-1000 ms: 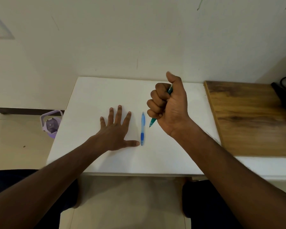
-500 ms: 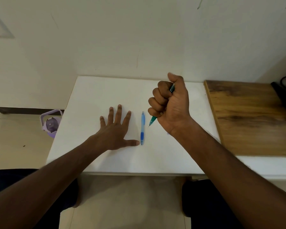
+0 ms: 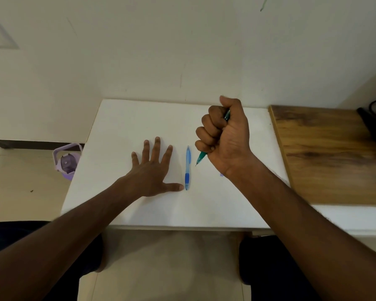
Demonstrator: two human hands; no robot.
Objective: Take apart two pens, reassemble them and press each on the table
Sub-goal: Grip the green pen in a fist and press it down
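While your left hand (image 3: 152, 170) lies flat, fingers spread, beside the blue pen (image 3: 187, 168) on the white table (image 3: 122, 127), your right hand (image 3: 224, 135) fists the green pen (image 3: 201, 157), tip down.

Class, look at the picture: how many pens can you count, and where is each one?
2. The blue pen lies flat on the white table, just beside the left hand's thumb. The green pen is gripped in the right hand, tip pointing down. No others show.

The right hand (image 3: 225, 135), fisted around the green pen (image 3: 201, 156), sits slightly higher and farther from the table (image 3: 122, 127) than before.
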